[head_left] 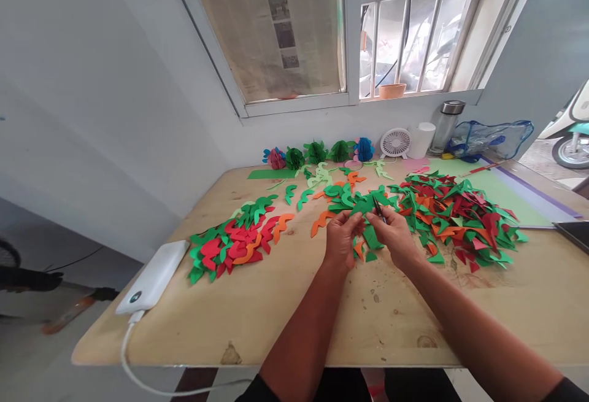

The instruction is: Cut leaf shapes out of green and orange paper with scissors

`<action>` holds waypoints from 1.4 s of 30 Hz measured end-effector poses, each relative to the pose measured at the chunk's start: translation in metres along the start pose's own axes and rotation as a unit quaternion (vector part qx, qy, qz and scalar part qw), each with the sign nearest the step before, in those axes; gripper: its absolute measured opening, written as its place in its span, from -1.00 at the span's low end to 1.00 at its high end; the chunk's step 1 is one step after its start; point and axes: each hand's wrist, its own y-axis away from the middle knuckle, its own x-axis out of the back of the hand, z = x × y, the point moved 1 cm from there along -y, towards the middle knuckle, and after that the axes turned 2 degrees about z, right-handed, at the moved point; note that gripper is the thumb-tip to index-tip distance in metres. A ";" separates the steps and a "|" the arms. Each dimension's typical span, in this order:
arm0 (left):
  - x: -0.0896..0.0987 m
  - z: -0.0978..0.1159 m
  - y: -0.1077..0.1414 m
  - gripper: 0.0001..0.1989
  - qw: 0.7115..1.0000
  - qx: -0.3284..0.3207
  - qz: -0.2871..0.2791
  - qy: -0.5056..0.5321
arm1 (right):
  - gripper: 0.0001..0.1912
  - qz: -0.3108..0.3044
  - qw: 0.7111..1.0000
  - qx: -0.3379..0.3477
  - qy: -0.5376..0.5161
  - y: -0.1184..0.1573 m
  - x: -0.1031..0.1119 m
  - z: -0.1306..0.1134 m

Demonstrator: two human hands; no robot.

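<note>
Paper (363, 204) of a bright, flat green sits between the hands, near the middle of the bench (276, 322), just above more green and orange cut pieces; its full outline is hidden by fingers and the pieces behind. The left hand (343, 236) pinches it from the near side. The right hand (393, 233) is closed around dark scissors (378, 207), their tips pointing away from the person; whether the blades are parted is too small to tell. The hands are close together.

A heap of red, green and orange scraps (455, 221) crowds the right side. To the left, bare wood separates the left hand from a pile of curved cutouts (237, 245). More open wood runs toward the front edge, under the forearms. A white power bank (154, 279) lies along the left edge.
</note>
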 end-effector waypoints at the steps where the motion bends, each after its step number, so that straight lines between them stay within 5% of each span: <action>1: -0.001 -0.001 0.000 -0.72 1.000 -0.003 -0.001 -0.010 | -0.58 0.006 1.000 0.004 -0.002 -0.001 0.001 0.001; 12: 0.002 0.015 0.001 -0.77 0.990 -0.083 -0.004 -0.115 | -0.65 -0.032 0.999 -0.033 0.003 -0.009 0.009 0.004; 18: 0.004 0.020 0.001 -0.75 0.986 -0.038 -0.052 -0.154 | -0.67 -0.003 1.000 -0.024 0.009 -0.009 0.009 0.001; 30: 0.004 0.018 -0.004 -0.72 0.994 -0.085 0.045 -0.045 | -0.44 -0.083 0.995 -0.048 0.029 0.001 0.000 0.004; 42: -0.002 0.020 0.003 -0.69 0.997 -0.065 -0.001 -0.032 | -0.38 -0.127 0.990 -0.050 0.023 0.005 -0.006 0.001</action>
